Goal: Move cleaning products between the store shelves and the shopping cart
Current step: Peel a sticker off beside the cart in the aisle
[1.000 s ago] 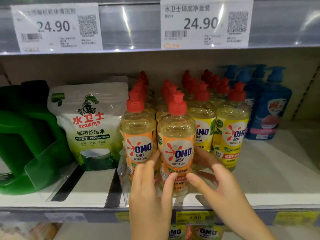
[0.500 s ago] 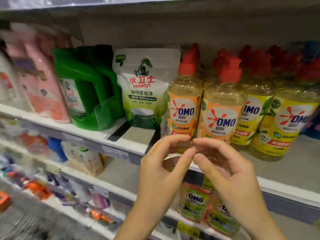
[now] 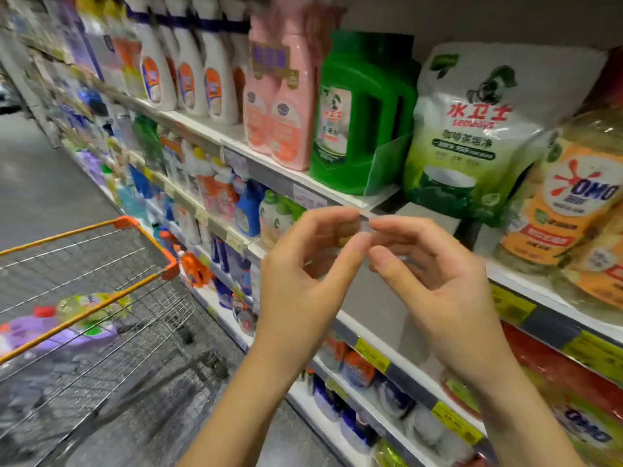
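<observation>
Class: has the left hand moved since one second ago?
Yes: the left hand has left the orange OMO bottle, now leftward of it, off the shelf.

Grey floor [image 3: 43,183] runs down the aisle — white shelves [image 3: 377,198] with yellow price tags [image 3: 371,354], dim light.

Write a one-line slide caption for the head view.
Left hand and right hand meet at the fingertips before a shelf of cleaning products; an orange-rimmed shopping cart stands at left.

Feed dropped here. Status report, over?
Left hand, right hand fingertips together, no bottle held. OMO bottles on shelf. Cart at left, nothing in between.
</observation>
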A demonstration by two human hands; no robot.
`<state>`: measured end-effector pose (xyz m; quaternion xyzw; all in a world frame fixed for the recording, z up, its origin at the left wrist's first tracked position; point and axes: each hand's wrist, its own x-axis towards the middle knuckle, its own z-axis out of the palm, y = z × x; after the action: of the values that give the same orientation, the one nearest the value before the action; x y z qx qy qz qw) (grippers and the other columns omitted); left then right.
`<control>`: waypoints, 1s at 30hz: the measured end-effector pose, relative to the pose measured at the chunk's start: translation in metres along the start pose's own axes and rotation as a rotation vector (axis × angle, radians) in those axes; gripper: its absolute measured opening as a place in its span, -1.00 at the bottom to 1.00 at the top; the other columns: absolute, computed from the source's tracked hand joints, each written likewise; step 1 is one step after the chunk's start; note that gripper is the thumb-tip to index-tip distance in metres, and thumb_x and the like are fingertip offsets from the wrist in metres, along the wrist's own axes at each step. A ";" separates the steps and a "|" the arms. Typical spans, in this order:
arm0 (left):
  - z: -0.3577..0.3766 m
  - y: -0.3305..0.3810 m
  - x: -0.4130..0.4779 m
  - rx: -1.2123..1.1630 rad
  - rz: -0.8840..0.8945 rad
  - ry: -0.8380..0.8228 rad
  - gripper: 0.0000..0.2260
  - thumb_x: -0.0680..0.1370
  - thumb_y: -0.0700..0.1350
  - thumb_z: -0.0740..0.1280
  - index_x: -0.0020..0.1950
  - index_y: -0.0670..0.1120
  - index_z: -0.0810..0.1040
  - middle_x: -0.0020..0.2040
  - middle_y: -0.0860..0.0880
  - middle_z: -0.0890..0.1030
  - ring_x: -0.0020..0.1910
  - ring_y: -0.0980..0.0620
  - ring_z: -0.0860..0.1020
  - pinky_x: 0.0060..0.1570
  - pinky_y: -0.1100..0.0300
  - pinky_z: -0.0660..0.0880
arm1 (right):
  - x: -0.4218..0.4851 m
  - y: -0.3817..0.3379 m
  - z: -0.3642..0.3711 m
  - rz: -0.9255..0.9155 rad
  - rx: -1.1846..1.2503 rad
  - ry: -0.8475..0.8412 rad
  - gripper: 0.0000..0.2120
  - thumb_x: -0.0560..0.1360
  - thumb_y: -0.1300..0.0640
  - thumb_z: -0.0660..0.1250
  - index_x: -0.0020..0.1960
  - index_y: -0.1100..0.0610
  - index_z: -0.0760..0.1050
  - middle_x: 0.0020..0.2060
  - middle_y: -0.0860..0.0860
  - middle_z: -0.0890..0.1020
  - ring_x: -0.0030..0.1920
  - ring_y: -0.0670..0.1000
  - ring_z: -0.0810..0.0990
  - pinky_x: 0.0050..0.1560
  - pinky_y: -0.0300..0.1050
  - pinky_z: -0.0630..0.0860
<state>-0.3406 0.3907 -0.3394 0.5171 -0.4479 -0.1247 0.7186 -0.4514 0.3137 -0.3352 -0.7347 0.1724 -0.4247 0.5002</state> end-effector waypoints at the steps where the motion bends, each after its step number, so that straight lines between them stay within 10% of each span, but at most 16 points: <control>1: -0.004 0.002 0.003 0.015 0.004 0.005 -0.86 0.51 -0.18 0.40 0.04 -0.04 0.59 -0.06 0.07 0.67 -0.04 0.13 0.63 -0.07 0.36 0.50 | 0.003 -0.003 0.003 -0.015 0.005 -0.005 -0.79 0.49 0.15 0.37 0.12 0.10 0.57 -0.05 -0.03 0.66 0.00 -0.06 0.64 0.04 -0.22 0.56; 30: -0.537 -0.072 0.021 0.424 -0.247 0.816 -0.84 0.51 -0.24 0.40 0.05 -0.07 0.57 -0.04 0.06 0.64 -0.05 0.21 0.60 -0.12 0.42 0.48 | 0.128 0.070 0.572 0.047 0.291 -0.767 -0.80 0.47 0.16 0.39 0.10 0.06 0.57 -0.01 -0.07 0.64 -0.02 -0.17 0.61 -0.03 -0.36 0.51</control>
<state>0.1073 0.6851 -0.4243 0.7086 -0.0799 0.0982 0.6942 0.0904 0.5327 -0.4188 -0.7571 -0.0716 -0.1286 0.6365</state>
